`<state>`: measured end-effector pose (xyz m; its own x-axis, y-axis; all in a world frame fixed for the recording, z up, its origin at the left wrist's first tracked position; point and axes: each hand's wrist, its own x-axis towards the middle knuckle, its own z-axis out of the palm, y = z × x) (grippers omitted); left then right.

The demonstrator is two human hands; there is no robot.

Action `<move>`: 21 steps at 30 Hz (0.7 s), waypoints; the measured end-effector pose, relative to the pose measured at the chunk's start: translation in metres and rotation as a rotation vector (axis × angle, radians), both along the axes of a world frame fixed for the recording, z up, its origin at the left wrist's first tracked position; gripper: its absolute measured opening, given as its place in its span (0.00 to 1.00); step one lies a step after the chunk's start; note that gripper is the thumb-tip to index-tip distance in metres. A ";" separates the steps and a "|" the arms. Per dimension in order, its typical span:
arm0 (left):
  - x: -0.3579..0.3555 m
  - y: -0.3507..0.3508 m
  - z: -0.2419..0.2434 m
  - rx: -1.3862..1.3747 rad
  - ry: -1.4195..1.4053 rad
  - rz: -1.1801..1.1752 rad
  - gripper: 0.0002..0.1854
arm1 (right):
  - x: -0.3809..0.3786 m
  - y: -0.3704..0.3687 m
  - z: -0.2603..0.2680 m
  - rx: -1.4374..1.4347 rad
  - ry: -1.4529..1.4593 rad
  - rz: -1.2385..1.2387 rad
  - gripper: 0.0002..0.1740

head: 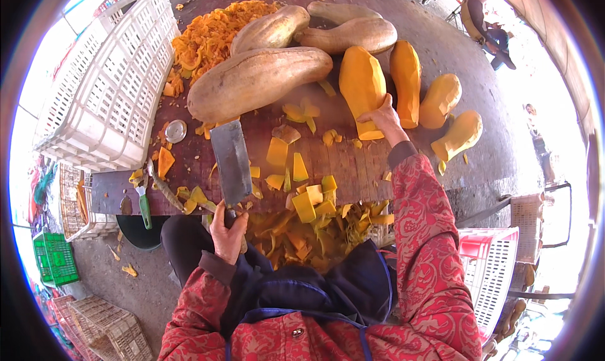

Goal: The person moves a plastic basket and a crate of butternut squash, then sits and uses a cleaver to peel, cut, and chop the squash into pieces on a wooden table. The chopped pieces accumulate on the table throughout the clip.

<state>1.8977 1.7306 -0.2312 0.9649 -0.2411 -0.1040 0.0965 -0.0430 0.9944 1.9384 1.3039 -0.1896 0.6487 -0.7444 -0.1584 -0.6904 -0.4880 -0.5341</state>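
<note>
My left hand [228,232] grips the handle of a cleaver [231,162], its broad blade pointing away from me over the table's near edge. With the fingers around its near end, my right hand [384,119] holds a peeled squash [361,84] on the wooden table [331,157]. Another peeled squash [405,84] stands just right of it, and two smaller peeled pieces [440,101] lie farther right. Several unpeeled squashes [260,79] rest at the far side. Cut chunks and peel [305,207] are scattered between my hands, some at the table's edge.
A white plastic crate [113,86] stands at the table's left. Orange squash pulp [212,34] is heaped behind. A green-handled peeler [144,207] and a round metal lid [176,131] lie at left. Peelings [302,245] fill a container below the edge. A person [484,25] sits far right.
</note>
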 end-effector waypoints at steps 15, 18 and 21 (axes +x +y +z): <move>-0.002 -0.027 0.066 0.291 -0.215 -0.460 0.17 | -0.111 0.079 -0.001 -0.013 0.056 0.272 0.68; -0.005 -0.045 0.086 0.274 -0.418 -0.520 0.19 | -0.129 0.102 -0.002 -0.113 0.003 0.207 0.66; -0.005 -0.062 0.102 0.414 -0.477 -0.639 0.19 | -0.144 0.112 0.001 -0.070 -0.059 0.128 0.61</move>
<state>1.8926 1.6688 -0.1287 0.6225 -0.7789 0.0757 -0.4883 -0.3110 0.8154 1.7944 1.4164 -0.1891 0.7454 -0.6632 -0.0678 -0.5887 -0.6070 -0.5338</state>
